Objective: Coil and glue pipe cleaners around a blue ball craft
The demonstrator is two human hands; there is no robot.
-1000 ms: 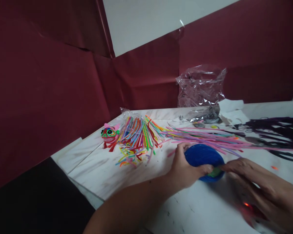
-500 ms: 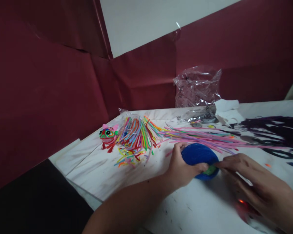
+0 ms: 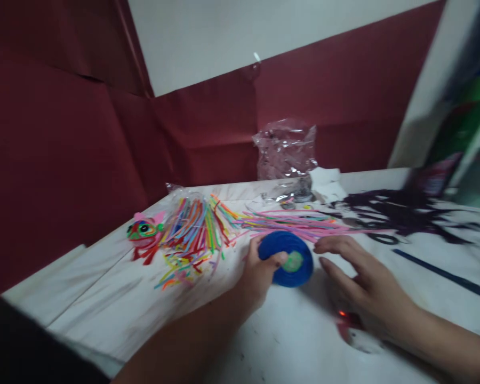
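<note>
My left hand [image 3: 256, 274] grips a round blue coiled disc [image 3: 287, 257] with a green centre, tilted up on edge on the white table [image 3: 296, 341]. Its thumb lies across the disc's face. My right hand [image 3: 360, 280] hovers just right of the disc with fingers spread, holding nothing. Long pink and coloured paper strips [image 3: 300, 221] lie just behind the disc.
A pile of short multicoloured strips [image 3: 192, 234] and a small colourful paper animal head [image 3: 144, 232] lie at the left. A crumpled clear plastic bag [image 3: 286, 149] stands at the back. Dark purple strips [image 3: 404, 208] and a blue strip [image 3: 444, 274] lie right. Something with a red light [image 3: 346, 320] sits under my right wrist.
The view has swung right. My right hand has come off the disc's green centre and its fingers have spread. My left hand has tipped the disc more upright.
</note>
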